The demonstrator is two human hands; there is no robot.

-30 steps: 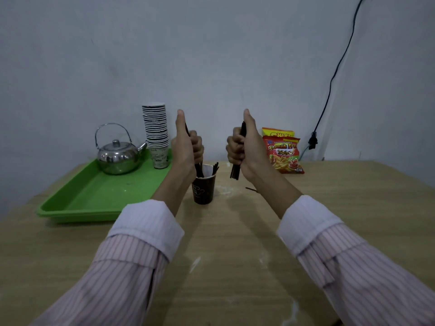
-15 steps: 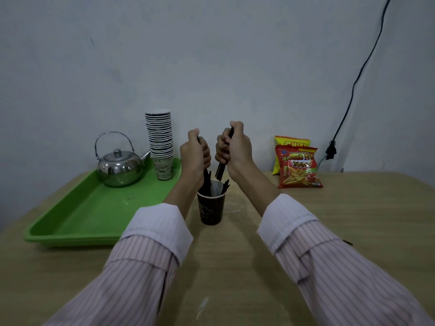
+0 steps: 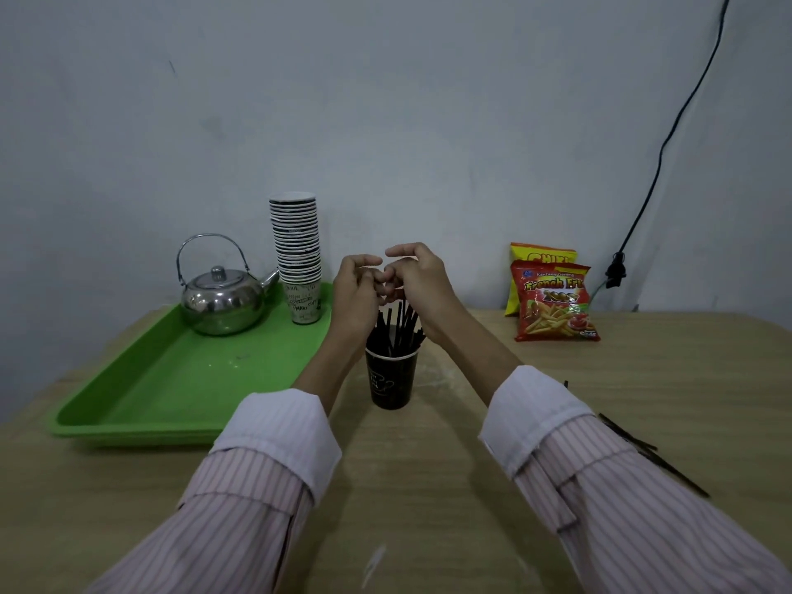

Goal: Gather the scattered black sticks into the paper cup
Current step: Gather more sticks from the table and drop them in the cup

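Observation:
A black paper cup [image 3: 392, 381] stands upright on the wooden table [image 3: 428, 486], near its middle. Several black sticks [image 3: 396, 327] stand in it and lean in different directions. My left hand [image 3: 355, 289] and my right hand [image 3: 418, 278] hover just above the stick tops, fingers loosely apart and fingertips close together, holding nothing. Two or three loose black sticks [image 3: 643, 450] lie on the table to the right, partly hidden by my right sleeve.
A green tray [image 3: 171, 379] at the left carries a steel kettle [image 3: 223, 300] and a tall stack of paper cups [image 3: 298, 250]. Two snack bags [image 3: 555, 300] lean against the wall at the right. A black cable [image 3: 643, 207] hangs down the wall.
Both hands held bundles of sticks, lowered them into the cup and let go. The sticks now stand in the cup and the fingers have spread apart above them.

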